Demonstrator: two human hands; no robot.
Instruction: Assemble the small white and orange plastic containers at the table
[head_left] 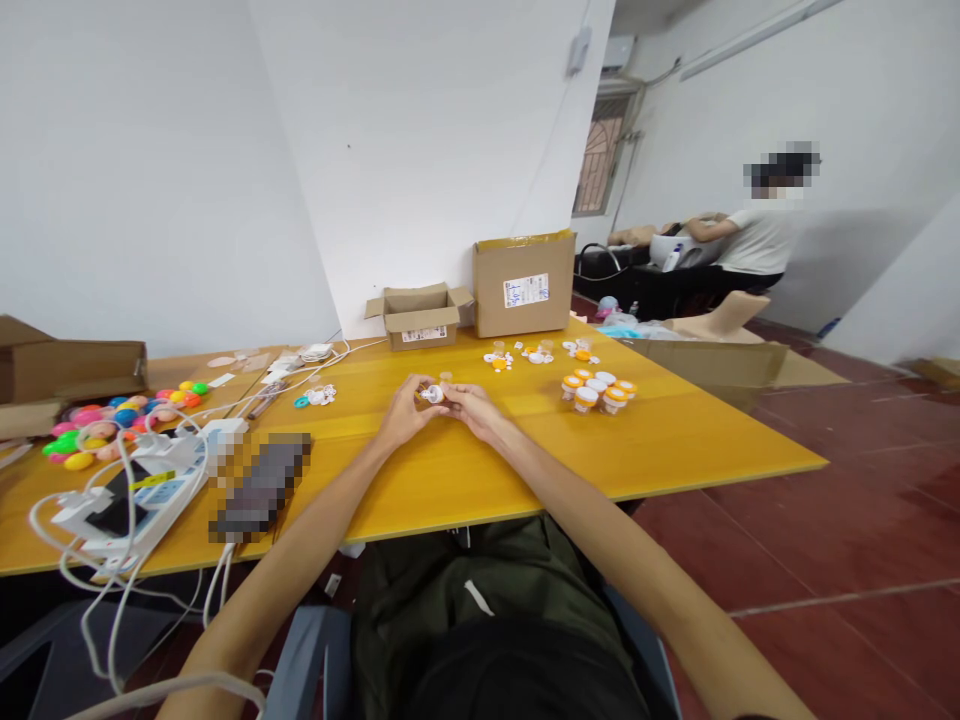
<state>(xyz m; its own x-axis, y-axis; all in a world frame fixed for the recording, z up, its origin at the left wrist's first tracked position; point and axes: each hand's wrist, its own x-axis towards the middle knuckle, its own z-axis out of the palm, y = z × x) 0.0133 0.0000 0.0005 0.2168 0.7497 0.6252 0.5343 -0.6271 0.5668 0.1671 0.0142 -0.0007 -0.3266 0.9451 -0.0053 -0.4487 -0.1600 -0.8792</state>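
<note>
Both my hands meet over the middle of the yellow table [525, 470]. My left hand [405, 408] and my right hand [469, 405] together grip a small clear container with a white cap [432, 395], held just above the tabletop. A cluster of small clear jars with orange and white lids [598, 390] stands to the right of my right hand. Loose orange and white caps and small parts [534, 354] lie scattered farther back.
Two cardboard boxes [523, 283] [420, 314] stand at the table's far edge. Colourful plastic eggs [120, 420], a white device with cables [139, 490] and a blurred dark object [259, 488] lie at left. Another person [757, 235] sits at the back right by a dark table.
</note>
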